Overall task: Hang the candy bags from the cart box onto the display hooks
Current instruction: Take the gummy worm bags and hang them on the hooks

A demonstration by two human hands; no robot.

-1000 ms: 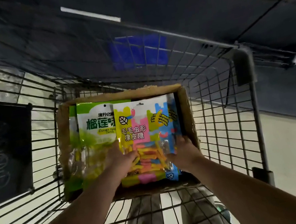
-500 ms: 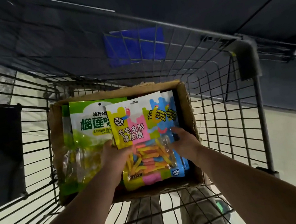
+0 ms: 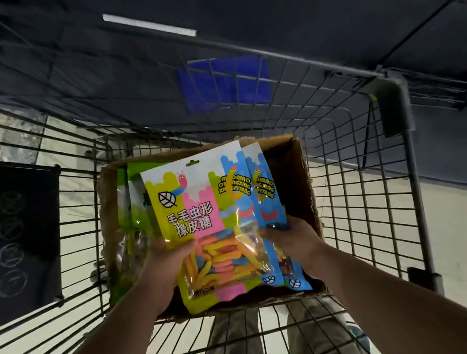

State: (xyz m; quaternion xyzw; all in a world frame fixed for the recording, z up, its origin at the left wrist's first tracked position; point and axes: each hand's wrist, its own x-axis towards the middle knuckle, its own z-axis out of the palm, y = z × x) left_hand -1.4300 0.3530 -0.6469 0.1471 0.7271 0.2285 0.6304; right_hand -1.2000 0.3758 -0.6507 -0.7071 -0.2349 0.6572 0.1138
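Candy bags (image 3: 196, 201) higher than before

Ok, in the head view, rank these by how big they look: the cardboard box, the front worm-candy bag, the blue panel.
Largest to smallest:
1. box
2. front bag, held nearer the camera, which enlarges it
3. blue panel

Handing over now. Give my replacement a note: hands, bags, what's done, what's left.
Left hand grips the gummy worm bags at their left edge.
Right hand grips them at the right edge.
At least two bags, held over the cardboard box in the cart; green bags lie in the box.
Done: none seen hung; hooks out of view.
Left: hang these, then the rest.
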